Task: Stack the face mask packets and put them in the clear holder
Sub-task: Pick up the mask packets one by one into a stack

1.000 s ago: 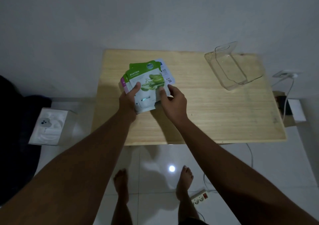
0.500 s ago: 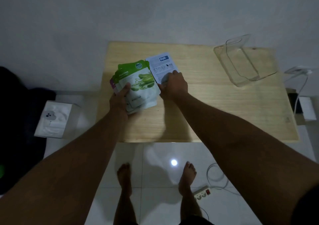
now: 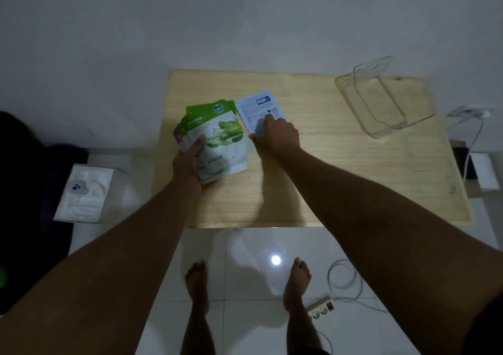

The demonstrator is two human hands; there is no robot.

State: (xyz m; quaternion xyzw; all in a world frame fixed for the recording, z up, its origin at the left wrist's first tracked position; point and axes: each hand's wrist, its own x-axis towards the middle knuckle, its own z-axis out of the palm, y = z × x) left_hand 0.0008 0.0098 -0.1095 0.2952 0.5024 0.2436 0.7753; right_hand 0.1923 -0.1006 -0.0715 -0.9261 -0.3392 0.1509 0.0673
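Dim room: pale wooden table [image 3: 340, 164] against a plain white wall [image 3: 245, 19], glossy white floor tiles [image 3: 245, 286] mirroring one round ceiling light [image 3: 275, 260], white power strip [image 3: 321, 311] with looping cable [image 3: 345, 281] near the table's front edge, white box [image 3: 87, 191] at left.

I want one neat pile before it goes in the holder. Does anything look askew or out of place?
Yes. The packets in the left hand are fanned, edges stepped, not squared. One white packet lies apart, printed back up, under the right hand. The clear holder holds nothing.
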